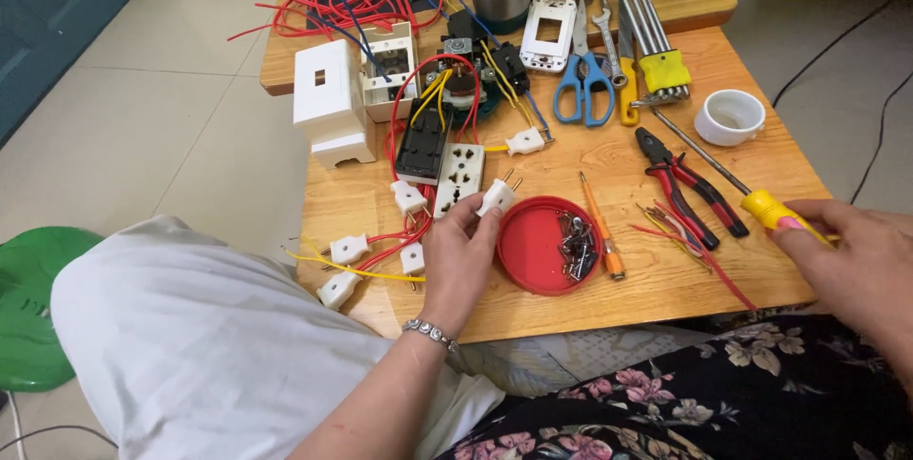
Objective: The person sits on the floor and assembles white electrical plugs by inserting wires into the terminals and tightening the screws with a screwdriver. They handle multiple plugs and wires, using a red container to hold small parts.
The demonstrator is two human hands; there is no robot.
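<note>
My left hand (458, 260) pinches a small white two-pin plug (497, 195) just above the wooden table (666, 289), beside a red round lid (533, 249) holding several dark screws (574, 243). My right hand (851, 260) grips the yellow handle of a long screwdriver (767, 205), its metal shaft pointing toward the back left. A white socket plate (458, 176) and a black socket module (421, 144) lie just beyond the plug, tangled in red and yellow wires.
Red-handled pliers (683, 186), an orange tester screwdriver (601, 224), blue scissors (583, 79), a set of hex keys (651, 51), a white cup (729, 117), white boxes (328, 103) and several more white plugs (347, 251) lie on the table. A green stool (29, 298) stands at left.
</note>
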